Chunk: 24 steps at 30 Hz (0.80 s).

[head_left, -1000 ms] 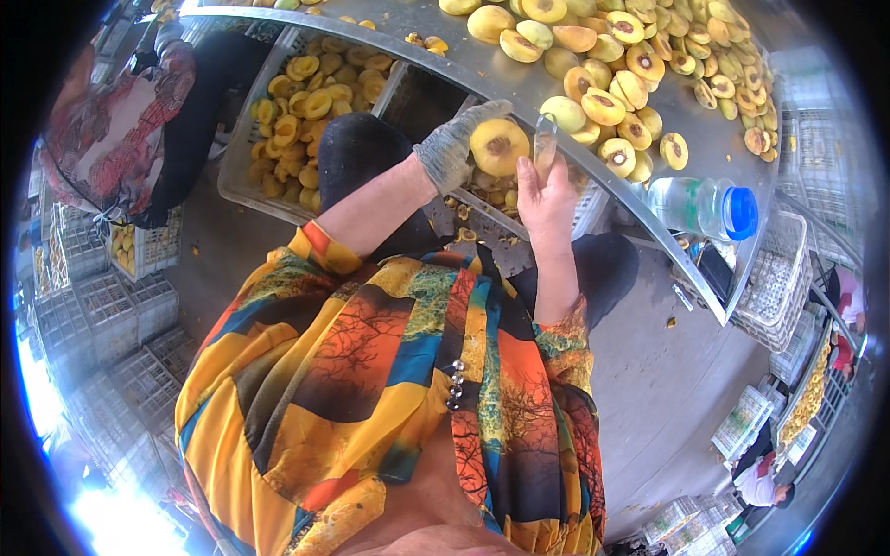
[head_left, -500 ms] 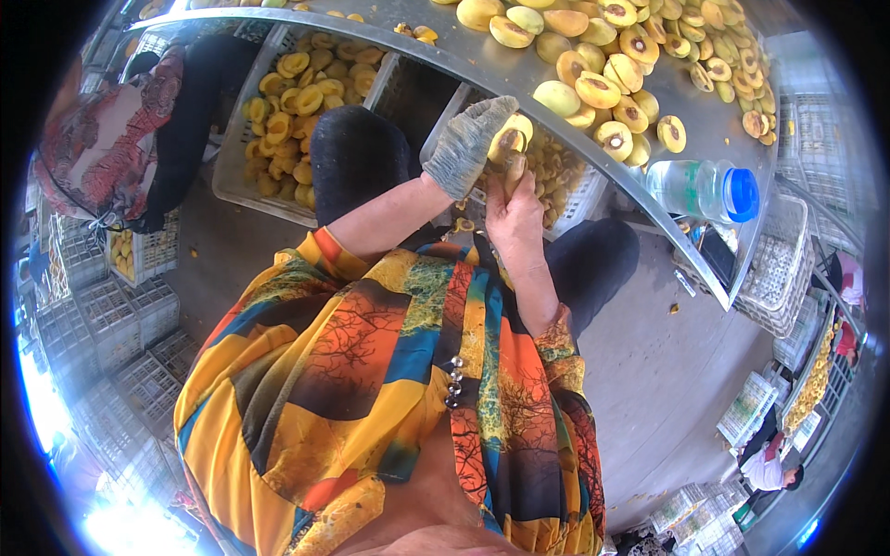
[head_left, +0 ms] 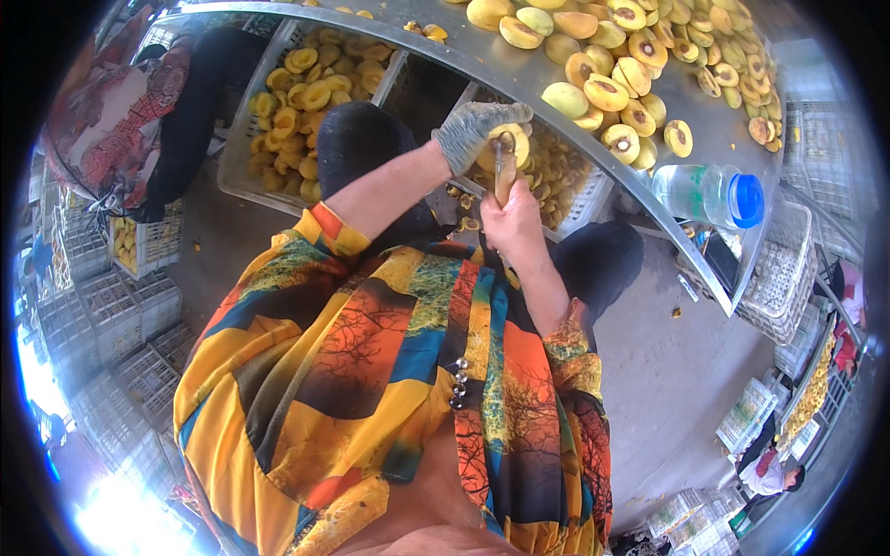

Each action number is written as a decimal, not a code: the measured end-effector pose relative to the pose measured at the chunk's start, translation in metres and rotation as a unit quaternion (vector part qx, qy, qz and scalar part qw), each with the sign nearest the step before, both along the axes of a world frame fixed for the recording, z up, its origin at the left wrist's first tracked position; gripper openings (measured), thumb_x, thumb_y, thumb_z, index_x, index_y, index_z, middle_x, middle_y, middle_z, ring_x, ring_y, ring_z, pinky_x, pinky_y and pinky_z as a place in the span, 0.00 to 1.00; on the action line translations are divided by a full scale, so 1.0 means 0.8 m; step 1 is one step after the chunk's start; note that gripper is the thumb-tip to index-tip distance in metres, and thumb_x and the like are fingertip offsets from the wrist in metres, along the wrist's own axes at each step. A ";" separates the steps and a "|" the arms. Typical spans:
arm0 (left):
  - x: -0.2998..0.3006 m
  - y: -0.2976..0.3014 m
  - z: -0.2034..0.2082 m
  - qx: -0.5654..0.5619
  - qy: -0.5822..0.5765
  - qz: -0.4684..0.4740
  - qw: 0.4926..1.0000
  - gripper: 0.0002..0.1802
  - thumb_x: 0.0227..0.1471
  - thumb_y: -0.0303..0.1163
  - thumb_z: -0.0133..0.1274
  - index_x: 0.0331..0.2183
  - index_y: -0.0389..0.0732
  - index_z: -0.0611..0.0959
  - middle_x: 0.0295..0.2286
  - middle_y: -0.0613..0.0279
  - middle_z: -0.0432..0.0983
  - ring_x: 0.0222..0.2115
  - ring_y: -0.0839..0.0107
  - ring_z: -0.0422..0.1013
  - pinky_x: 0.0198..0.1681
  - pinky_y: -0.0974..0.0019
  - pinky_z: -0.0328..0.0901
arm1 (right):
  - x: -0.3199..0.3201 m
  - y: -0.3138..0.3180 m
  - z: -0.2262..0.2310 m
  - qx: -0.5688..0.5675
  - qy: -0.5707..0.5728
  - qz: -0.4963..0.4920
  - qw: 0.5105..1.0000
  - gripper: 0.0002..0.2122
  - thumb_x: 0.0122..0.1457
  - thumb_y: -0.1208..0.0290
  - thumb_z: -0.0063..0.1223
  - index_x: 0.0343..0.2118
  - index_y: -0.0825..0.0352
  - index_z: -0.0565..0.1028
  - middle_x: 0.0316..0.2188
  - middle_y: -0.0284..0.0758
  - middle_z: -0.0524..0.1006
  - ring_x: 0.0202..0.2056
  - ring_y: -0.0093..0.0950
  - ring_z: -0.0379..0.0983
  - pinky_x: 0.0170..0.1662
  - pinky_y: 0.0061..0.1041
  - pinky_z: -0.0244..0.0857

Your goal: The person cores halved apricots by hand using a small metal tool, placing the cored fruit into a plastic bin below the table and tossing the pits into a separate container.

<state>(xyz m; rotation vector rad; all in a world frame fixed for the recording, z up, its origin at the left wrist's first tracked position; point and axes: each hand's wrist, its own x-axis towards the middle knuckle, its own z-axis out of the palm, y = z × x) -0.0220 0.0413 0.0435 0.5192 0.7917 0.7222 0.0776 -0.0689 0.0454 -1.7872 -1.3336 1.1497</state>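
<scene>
My left hand [head_left: 471, 135], in a grey knit glove, grips a halved yellow stone fruit [head_left: 522, 146] just off the table's edge. My bare right hand [head_left: 515, 222] is closed round the light brown handle of a pitting tool [head_left: 504, 174]. The tool stands nearly upright, its head against the cut face of the fruit half; the tip's exact shape is hard to make out. Below both hands, a white crate [head_left: 594, 196] between my knees contains many yellow fruit pieces [head_left: 556, 178].
A metal table [head_left: 709, 148] curves across the front, bearing piled fruit halves [head_left: 607, 93] and a clear blue-capped bottle [head_left: 705, 195]. Left of my knee stands a crate [head_left: 264, 206] of hollowed halves. Another person's patterned clothing [head_left: 111, 130] shows at far left. Stacked crates [head_left: 779, 269] stand right.
The tool has turned upright and its head now meets the fruit's cut face. My right hand has dropped slightly away from the left. The whole view has shifted a little.
</scene>
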 end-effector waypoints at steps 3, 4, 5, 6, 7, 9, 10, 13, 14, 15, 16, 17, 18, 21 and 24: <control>0.006 -0.015 -0.013 0.500 0.286 0.069 0.815 0.13 0.50 0.27 0.46 0.40 0.34 0.74 0.34 0.59 0.74 0.35 0.69 0.71 0.39 0.69 0.66 | -0.020 0.002 0.004 0.158 -0.001 -0.069 0.985 0.12 0.47 0.75 0.49 0.34 0.73 0.63 0.23 0.53 0.71 0.30 0.50 0.70 0.32 0.36 0.65; 0.005 -0.018 -0.013 0.546 0.345 0.076 0.760 0.14 0.52 0.28 0.45 0.41 0.34 0.73 0.36 0.59 0.73 0.36 0.71 0.70 0.41 0.71 0.65 | -0.023 0.001 0.007 0.154 -0.002 -0.082 0.985 0.11 0.48 0.76 0.48 0.33 0.73 0.63 0.22 0.52 0.71 0.28 0.50 0.70 0.30 0.36 0.65; 0.008 -0.020 -0.011 0.494 0.313 0.088 0.806 0.14 0.52 0.28 0.45 0.41 0.35 0.73 0.36 0.58 0.73 0.37 0.71 0.70 0.41 0.71 0.65 | -0.023 -0.001 0.003 0.150 -0.008 -0.082 0.985 0.10 0.48 0.76 0.47 0.32 0.72 0.63 0.20 0.49 0.71 0.25 0.45 0.70 0.28 0.33 0.65; 0.014 -0.022 -0.007 0.439 0.280 0.100 0.848 0.14 0.52 0.28 0.44 0.42 0.36 0.73 0.37 0.58 0.72 0.37 0.72 0.69 0.42 0.72 0.64 | -0.021 -0.002 -0.002 0.146 -0.015 -0.082 0.986 0.09 0.49 0.76 0.47 0.31 0.71 0.64 0.19 0.45 0.71 0.22 0.40 0.71 0.26 0.31 0.64; 0.015 -0.025 -0.001 0.363 0.249 0.096 0.893 0.14 0.53 0.29 0.44 0.42 0.36 0.73 0.38 0.58 0.72 0.37 0.73 0.69 0.43 0.73 0.63 | -0.019 -0.003 -0.006 0.141 -0.021 -0.083 0.986 0.07 0.49 0.75 0.46 0.31 0.71 0.64 0.17 0.42 0.71 0.19 0.36 0.71 0.24 0.29 0.64; 0.018 -0.030 0.006 0.343 0.255 0.098 0.898 0.15 0.53 0.30 0.44 0.43 0.37 0.73 0.38 0.59 0.72 0.38 0.74 0.69 0.44 0.73 0.63 | -0.015 -0.003 -0.006 0.087 -0.001 -0.087 0.992 0.10 0.47 0.75 0.48 0.31 0.72 0.63 0.20 0.51 0.71 0.27 0.49 0.70 0.29 0.35 0.65; 0.018 -0.031 -0.005 0.404 0.291 0.095 0.862 0.15 0.53 0.30 0.44 0.43 0.37 0.73 0.39 0.58 0.72 0.38 0.73 0.69 0.43 0.72 0.63 | -0.014 -0.003 -0.004 0.081 -0.004 -0.090 0.993 0.10 0.47 0.75 0.48 0.31 0.72 0.63 0.20 0.51 0.71 0.27 0.48 0.71 0.29 0.35 0.65; 0.024 -0.042 0.006 0.423 0.328 0.083 0.840 0.15 0.52 0.30 0.46 0.43 0.39 0.73 0.39 0.57 0.71 0.38 0.70 0.69 0.43 0.71 0.64 | -0.013 -0.004 0.003 0.065 0.033 -0.112 0.991 0.10 0.48 0.75 0.49 0.31 0.72 0.63 0.21 0.50 0.72 0.27 0.47 0.71 0.29 0.34 0.65; 0.026 -0.046 0.013 0.403 0.330 0.079 0.850 0.15 0.51 0.29 0.46 0.43 0.40 0.73 0.39 0.57 0.71 0.38 0.69 0.69 0.42 0.71 0.64 | -0.014 -0.005 0.004 0.060 0.052 -0.121 0.989 0.10 0.48 0.75 0.49 0.31 0.72 0.63 0.21 0.50 0.72 0.27 0.46 0.72 0.30 0.34 0.65; 0.027 -0.046 0.009 0.452 0.349 0.083 0.817 0.15 0.51 0.31 0.46 0.43 0.40 0.73 0.37 0.58 0.72 0.36 0.69 0.69 0.41 0.70 0.65 | -0.013 -0.006 -0.001 0.092 0.060 -0.121 0.987 0.10 0.48 0.75 0.49 0.31 0.72 0.64 0.21 0.49 0.72 0.27 0.46 0.72 0.30 0.33 0.65; 0.028 -0.046 -0.001 0.499 0.366 0.088 0.780 0.15 0.52 0.33 0.45 0.42 0.41 0.74 0.35 0.59 0.72 0.34 0.68 0.70 0.39 0.70 0.65 | -0.013 -0.007 -0.011 0.124 0.067 -0.120 0.983 0.10 0.48 0.74 0.49 0.31 0.72 0.64 0.22 0.49 0.72 0.27 0.45 0.72 0.31 0.33 0.65; 0.029 -0.045 -0.008 0.544 0.382 0.092 0.741 0.15 0.52 0.34 0.45 0.41 0.41 0.74 0.33 0.60 0.73 0.32 0.68 0.70 0.37 0.69 0.65 | -0.013 -0.006 -0.015 0.155 0.073 -0.119 0.978 0.10 0.48 0.74 0.49 0.31 0.72 0.64 0.22 0.49 0.72 0.27 0.45 0.72 0.31 0.33 0.65; 0.032 -0.043 -0.013 0.579 0.383 0.119 0.710 0.15 0.52 0.36 0.45 0.41 0.41 0.74 0.34 0.60 0.72 0.33 0.69 0.70 0.37 0.69 0.66 | -0.012 -0.007 -0.016 0.118 0.092 -0.124 0.981 0.10 0.49 0.74 0.49 0.31 0.72 0.64 0.22 0.49 0.72 0.27 0.45 0.72 0.32 0.33 0.65; 0.033 -0.047 0.002 0.453 0.363 0.089 0.810 0.16 0.49 0.34 0.47 0.42 0.41 0.74 0.35 0.59 0.72 0.34 0.66 0.70 0.38 0.67 0.65 | -0.009 -0.005 -0.012 0.033 0.124 -0.137 0.982 0.10 0.49 0.73 0.49 0.31 0.72 0.64 0.23 0.49 0.72 0.28 0.44 0.72 0.33 0.32 0.65; 0.029 -0.038 -0.015 0.617 0.430 0.131 0.646 0.18 0.46 0.32 0.49 0.42 0.40 0.74 0.35 0.57 0.72 0.35 0.62 0.70 0.39 0.65 0.65 | -0.011 -0.005 -0.006 0.014 0.112 -0.137 0.984 0.10 0.49 0.73 0.49 0.32 0.73 0.64 0.23 0.49 0.72 0.29 0.44 0.72 0.33 0.32 0.65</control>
